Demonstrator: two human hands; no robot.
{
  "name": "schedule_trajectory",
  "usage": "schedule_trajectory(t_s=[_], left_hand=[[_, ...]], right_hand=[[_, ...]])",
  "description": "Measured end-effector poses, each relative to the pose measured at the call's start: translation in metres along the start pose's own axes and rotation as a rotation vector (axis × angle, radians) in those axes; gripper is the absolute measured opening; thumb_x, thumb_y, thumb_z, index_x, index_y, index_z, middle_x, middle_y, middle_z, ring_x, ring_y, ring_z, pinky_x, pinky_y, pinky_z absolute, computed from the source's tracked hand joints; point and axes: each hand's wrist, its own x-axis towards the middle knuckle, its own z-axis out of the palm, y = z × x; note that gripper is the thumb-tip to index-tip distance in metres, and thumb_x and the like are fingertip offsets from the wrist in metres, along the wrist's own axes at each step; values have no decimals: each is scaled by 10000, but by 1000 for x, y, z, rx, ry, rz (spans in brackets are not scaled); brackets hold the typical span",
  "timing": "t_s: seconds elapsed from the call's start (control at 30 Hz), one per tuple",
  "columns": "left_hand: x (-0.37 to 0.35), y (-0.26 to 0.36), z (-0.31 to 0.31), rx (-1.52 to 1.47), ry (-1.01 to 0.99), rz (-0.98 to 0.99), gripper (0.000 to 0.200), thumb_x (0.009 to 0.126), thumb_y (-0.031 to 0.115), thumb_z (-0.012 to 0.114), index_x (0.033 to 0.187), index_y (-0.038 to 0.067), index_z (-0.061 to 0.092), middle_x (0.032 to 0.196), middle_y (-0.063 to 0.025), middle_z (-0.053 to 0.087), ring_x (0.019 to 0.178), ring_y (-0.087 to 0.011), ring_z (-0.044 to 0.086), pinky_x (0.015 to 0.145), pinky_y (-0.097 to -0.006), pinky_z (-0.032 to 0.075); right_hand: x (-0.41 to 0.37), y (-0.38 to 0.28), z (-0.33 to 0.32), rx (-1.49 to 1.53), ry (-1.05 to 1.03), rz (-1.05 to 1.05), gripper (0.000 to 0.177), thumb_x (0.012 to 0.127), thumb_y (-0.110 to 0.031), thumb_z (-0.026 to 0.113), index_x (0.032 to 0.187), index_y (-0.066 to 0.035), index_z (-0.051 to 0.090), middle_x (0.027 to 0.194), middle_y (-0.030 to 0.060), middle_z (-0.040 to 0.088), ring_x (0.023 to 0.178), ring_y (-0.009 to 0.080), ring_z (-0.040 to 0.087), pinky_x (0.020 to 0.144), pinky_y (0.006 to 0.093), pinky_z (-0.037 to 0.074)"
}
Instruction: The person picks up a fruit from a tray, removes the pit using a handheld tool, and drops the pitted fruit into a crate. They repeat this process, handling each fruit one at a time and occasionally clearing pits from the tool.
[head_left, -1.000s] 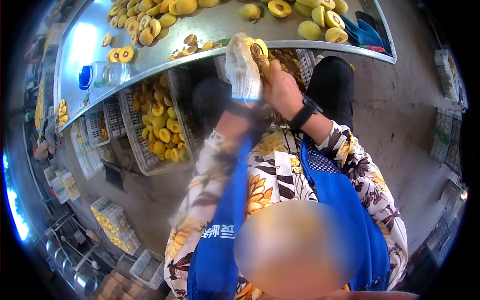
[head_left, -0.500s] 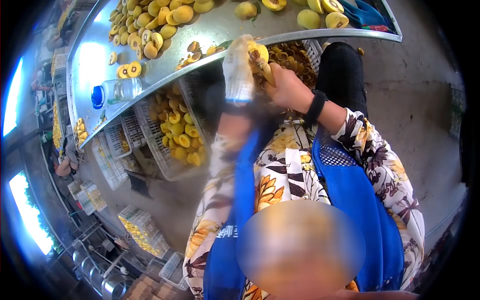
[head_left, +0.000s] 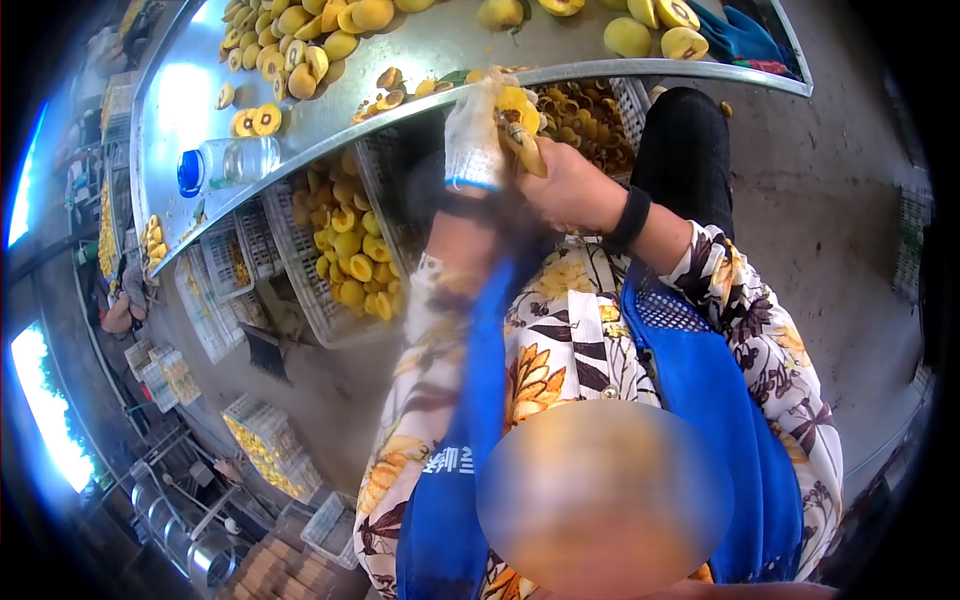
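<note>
My left hand (head_left: 471, 145), in a white knit glove, is closed around a yellow peach half (head_left: 514, 101) at the table's near edge. My bare right hand (head_left: 575, 188) grips a pitting tool with a wooden handle (head_left: 526, 152). The tool's head meets the cut face of the peach half, and its working tip is hard to make out there. Both hands are close together over a crate of brown pits and scraps (head_left: 588, 122). On the metal table (head_left: 330, 120) lie many yellow peach halves (head_left: 290, 50), with a few dark pits (head_left: 390, 80) near the edge.
A clear bottle with a blue cap (head_left: 230, 163) lies on the table's left side. Below it stands a plastic crate of peach halves (head_left: 352, 262). A teal cloth (head_left: 735, 40) rests at the table's right corner. Stacked crates (head_left: 270, 445) stand on the floor to the left.
The view has shifted slightly. Both hands stay together at the peach half, and the tool's handle has tilted a little against it.
</note>
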Motion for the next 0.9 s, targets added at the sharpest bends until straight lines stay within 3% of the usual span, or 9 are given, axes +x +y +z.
schedule_trajectory(t_s=[0.17, 0.43, 0.47, 0.53, 0.57, 0.67, 0.7, 0.8, 0.9], left_hand=[[3, -2, 2, 31, -17, 145, 302, 907, 282, 542, 882, -16, 585, 732, -132, 622, 544, -198, 577, 479, -269, 474], [-9, 13, 10, -44, 35, -13, 369, 909, 384, 529, 989, 24, 537, 812, -110, 598, 623, -203, 586, 504, -253, 477], [-1, 8, -11, -153, 58, -2, 336, 909, 377, 509, 980, 49, 533, 902, -81, 583, 733, -184, 580, 534, -239, 479], [6, 39, -38, -374, 274, -5, 447, 872, 525, 464, 884, 89, 565, 845, -75, 589, 637, -209, 549, 455, -249, 407], [16, 49, -108, -455, 6, -86, 463, 866, 555, 467, 868, 101, 559, 802, -55, 572, 648, -208, 544, 460, -247, 405], [-33, 91, -138, -10, 418, 314, 432, 873, 519, 498, 913, 94, 569, 802, -83, 604, 624, -192, 563, 499, -253, 441], [-36, 95, -151, 436, 791, 408, 443, 879, 496, 505, 940, 73, 621, 887, -110, 633, 712, -230, 613, 585, -292, 500], [-39, 115, -170, 1530, 849, 498, 422, 836, 419, 582, 1031, 53, 659, 1041, -120, 644, 905, -274, 613, 828, -342, 471], [8, 108, -102, 1588, 650, 726, 401, 817, 378, 599, 1080, 76, 632, 1077, -127, 626, 950, -282, 599, 841, -338, 456]], right_hand=[[-5, -13, -8, 216, -152, 198, 52, 834, -79, 492, 866, -61, 457, 569, -3, 461, 389, 68, 422, 347, 228, 369], [-2, -9, -19, 763, -489, 190, 63, 844, -24, 509, 882, -61, 475, 567, 0, 428, 363, 64, 360, 318, 212, 273], [-4, -11, -19, 800, -520, 170, 62, 844, -21, 507, 885, -58, 478, 559, 1, 426, 360, 65, 357, 315, 214, 273], [-2, -4, -18, 776, -533, 151, 42, 849, -40, 511, 879, -53, 485, 548, 1, 440, 362, 70, 372, 322, 215, 295], [0, -1, -20, 762, -537, 139, 35, 851, -49, 512, 876, -50, 489, 543, 0, 446, 363, 73, 380, 326, 216, 307], [9, 17, -24, 206, -216, 87, 104, 838, -104, 553, 865, -27, 488, 548, 15, 488, 378, 103, 443, 348, 231, 361], [5, 0, -27, -249, -61, -94, 202, 812, -162, 596, 871, 0, 493, 568, 51, 529, 406, 127, 500, 383, 254, 409], [10, 15, -32, -301, 2, -34, 235, 794, -187, 612, 870, 11, 511, 610, 97, 559, 414, 151, 522, 403, 280, 428], [17, 35, -30, -260, 14, -20, 244, 793, -204, 611, 864, 15, 529, 651, 132, 582, 422, 178, 538, 437, 303, 450]])
